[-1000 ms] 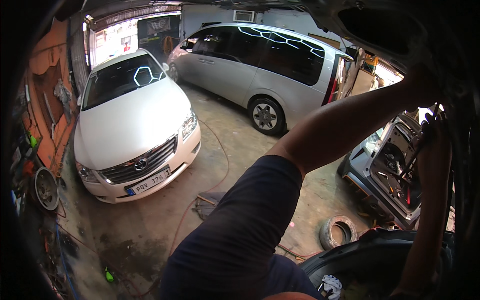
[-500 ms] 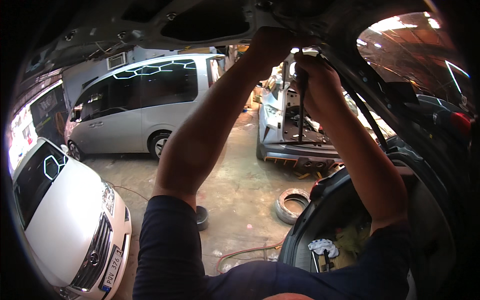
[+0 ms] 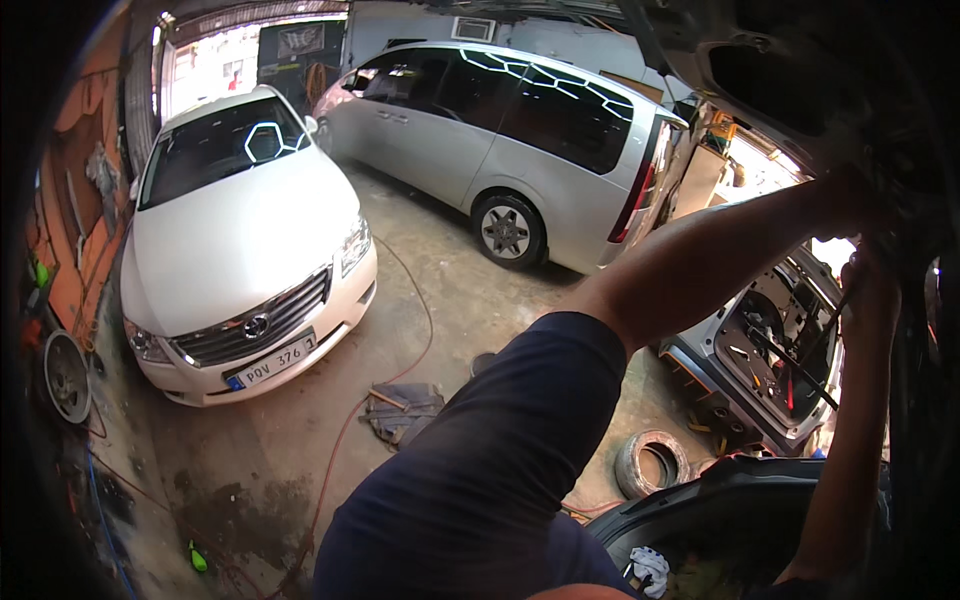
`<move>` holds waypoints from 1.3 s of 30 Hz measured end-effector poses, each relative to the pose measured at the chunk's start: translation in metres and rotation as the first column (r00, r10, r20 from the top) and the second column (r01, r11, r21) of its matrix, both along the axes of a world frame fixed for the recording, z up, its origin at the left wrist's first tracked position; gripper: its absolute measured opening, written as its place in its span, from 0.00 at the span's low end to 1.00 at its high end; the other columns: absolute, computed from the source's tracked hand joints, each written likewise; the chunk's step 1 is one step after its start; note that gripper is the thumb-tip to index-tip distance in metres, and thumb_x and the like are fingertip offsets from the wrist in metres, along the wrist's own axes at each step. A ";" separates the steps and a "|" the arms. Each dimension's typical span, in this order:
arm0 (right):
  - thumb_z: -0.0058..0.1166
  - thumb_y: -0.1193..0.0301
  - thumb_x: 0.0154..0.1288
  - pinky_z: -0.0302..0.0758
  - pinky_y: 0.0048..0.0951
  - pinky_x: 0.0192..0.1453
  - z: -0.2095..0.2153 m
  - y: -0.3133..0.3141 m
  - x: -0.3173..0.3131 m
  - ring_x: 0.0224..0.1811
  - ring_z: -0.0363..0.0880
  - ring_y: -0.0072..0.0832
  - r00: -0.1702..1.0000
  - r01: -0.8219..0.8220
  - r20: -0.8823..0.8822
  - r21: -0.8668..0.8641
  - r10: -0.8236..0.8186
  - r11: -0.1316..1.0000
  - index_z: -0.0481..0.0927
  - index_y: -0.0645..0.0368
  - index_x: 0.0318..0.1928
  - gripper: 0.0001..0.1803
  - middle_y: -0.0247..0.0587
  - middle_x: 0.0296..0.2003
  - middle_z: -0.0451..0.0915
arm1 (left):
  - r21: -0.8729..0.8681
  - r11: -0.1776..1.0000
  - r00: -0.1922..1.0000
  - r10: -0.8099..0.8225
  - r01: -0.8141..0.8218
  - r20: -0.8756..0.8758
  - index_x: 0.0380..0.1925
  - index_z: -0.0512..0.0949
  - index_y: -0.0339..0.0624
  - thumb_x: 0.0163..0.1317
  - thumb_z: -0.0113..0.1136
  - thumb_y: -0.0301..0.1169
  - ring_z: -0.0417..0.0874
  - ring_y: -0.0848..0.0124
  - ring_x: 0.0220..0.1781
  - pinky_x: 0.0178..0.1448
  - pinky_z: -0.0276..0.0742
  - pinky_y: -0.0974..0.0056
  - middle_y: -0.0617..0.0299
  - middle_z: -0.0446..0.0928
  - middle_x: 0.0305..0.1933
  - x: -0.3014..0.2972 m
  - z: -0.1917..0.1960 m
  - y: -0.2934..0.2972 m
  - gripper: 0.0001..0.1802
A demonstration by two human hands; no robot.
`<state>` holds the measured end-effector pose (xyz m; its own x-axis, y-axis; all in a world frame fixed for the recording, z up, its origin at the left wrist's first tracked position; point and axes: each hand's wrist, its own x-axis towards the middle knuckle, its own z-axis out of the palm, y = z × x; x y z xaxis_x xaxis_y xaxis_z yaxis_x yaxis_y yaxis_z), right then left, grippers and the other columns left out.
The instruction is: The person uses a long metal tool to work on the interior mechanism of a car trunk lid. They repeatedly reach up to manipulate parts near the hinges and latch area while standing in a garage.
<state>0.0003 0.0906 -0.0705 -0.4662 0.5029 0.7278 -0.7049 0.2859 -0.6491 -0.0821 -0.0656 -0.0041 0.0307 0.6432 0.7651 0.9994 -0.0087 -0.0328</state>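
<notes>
Both arms reach up to the right, to the underside of a raised tailgate (image 3: 690, 45). My left hand (image 3: 855, 200) is at the dark tailgate panel, its fingers lost in shadow. Just below it, my right hand (image 3: 872, 275) is closed around the upper end of a thin dark rod-like tool (image 3: 832, 318), which slants down and to the left. What kind of tool it is, and what its upper end touches, I cannot make out. Beneath my arms is the car's open boot (image 3: 720, 490), with a crumpled white cloth (image 3: 650, 570) inside.
A white car (image 3: 240, 240) faces me at the left, and a silver van (image 3: 490, 140) stands behind. A partly stripped vehicle (image 3: 770, 350) is at the right, near a loose tyre (image 3: 652, 464). A red hose (image 3: 340, 450) and a dark flat bag-like item (image 3: 402, 412) lie on the floor.
My view has swung left, so the white car and van show more fully and my arms now sit at the right edge. Both hands stay up at the tailgate; the rod now appears slanted.
</notes>
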 end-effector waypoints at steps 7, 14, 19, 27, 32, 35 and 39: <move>0.56 0.72 0.72 0.62 0.18 0.27 -0.008 -0.024 -0.015 0.24 0.65 0.13 0.927 0.374 -0.188 0.491 -0.323 0.787 0.78 0.56 0.42 0.03 0.25 0.27 0.71 | 0.142 0.989 0.943 0.085 -0.041 -0.321 0.39 0.86 0.46 0.57 0.66 0.46 0.88 0.63 0.41 0.46 0.83 0.53 0.52 0.86 0.37 -0.041 0.011 0.036 0.18; 0.54 0.71 0.74 0.57 0.20 0.26 0.015 -0.020 -0.019 0.22 0.59 0.13 0.975 -0.223 0.000 0.097 0.224 0.970 0.76 0.56 0.38 0.04 0.24 0.24 0.66 | 0.118 0.992 0.986 0.060 -0.041 -0.158 0.42 0.85 0.46 0.57 0.66 0.46 0.88 0.63 0.43 0.47 0.83 0.53 0.52 0.86 0.39 -0.045 0.018 0.034 0.19; 0.52 0.68 0.76 0.57 0.21 0.27 -0.008 -0.050 -0.011 0.23 0.58 0.13 0.975 0.191 0.031 0.375 -0.218 0.907 0.76 0.55 0.39 0.06 0.23 0.25 0.64 | 0.116 0.991 0.990 0.081 -0.067 -0.118 0.43 0.85 0.46 0.57 0.66 0.46 0.87 0.62 0.44 0.47 0.83 0.52 0.52 0.85 0.41 -0.045 0.018 0.041 0.20; 0.53 0.67 0.77 0.59 0.19 0.28 -0.010 -0.050 -0.009 0.24 0.59 0.11 0.990 -0.137 0.049 0.046 0.135 0.989 0.78 0.55 0.50 0.08 0.24 0.27 0.66 | 0.085 0.993 0.993 0.087 -0.081 -0.075 0.46 0.84 0.46 0.57 0.66 0.47 0.87 0.61 0.45 0.48 0.82 0.52 0.51 0.85 0.43 -0.050 0.019 0.050 0.22; 0.53 0.66 0.77 0.60 0.18 0.28 -0.010 -0.029 -0.004 0.24 0.61 0.11 0.986 -0.123 0.125 0.097 0.111 0.988 0.78 0.56 0.55 0.12 0.25 0.28 0.70 | 0.082 0.993 0.994 0.088 -0.083 -0.059 0.48 0.83 0.46 0.57 0.66 0.47 0.86 0.61 0.46 0.49 0.82 0.52 0.51 0.84 0.44 -0.051 0.019 0.054 0.23; 0.54 0.65 0.76 0.61 0.18 0.27 -0.010 -0.025 -0.005 0.23 0.61 0.11 0.945 -0.315 0.094 0.022 0.312 0.949 0.79 0.56 0.53 0.12 0.25 0.29 0.71 | 0.073 0.994 0.995 0.084 -0.080 -0.047 0.49 0.83 0.46 0.57 0.66 0.47 0.86 0.61 0.47 0.49 0.82 0.51 0.51 0.84 0.45 -0.052 0.021 0.056 0.24; 0.55 0.64 0.76 0.61 0.18 0.27 -0.011 -0.023 -0.008 0.24 0.62 0.11 0.979 -0.178 0.094 -0.020 0.179 0.984 0.79 0.54 0.52 0.11 0.25 0.30 0.72 | 0.067 0.994 0.996 0.085 -0.082 -0.040 0.50 0.82 0.46 0.57 0.66 0.47 0.86 0.60 0.48 0.49 0.82 0.51 0.51 0.84 0.46 -0.049 0.020 0.059 0.25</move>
<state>-0.0076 0.0677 -0.0818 -0.6160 0.4133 0.6706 -0.6787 0.1535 -0.7181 -0.1311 -0.0062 0.0158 0.0126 0.5939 0.8045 0.9943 0.0781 -0.0733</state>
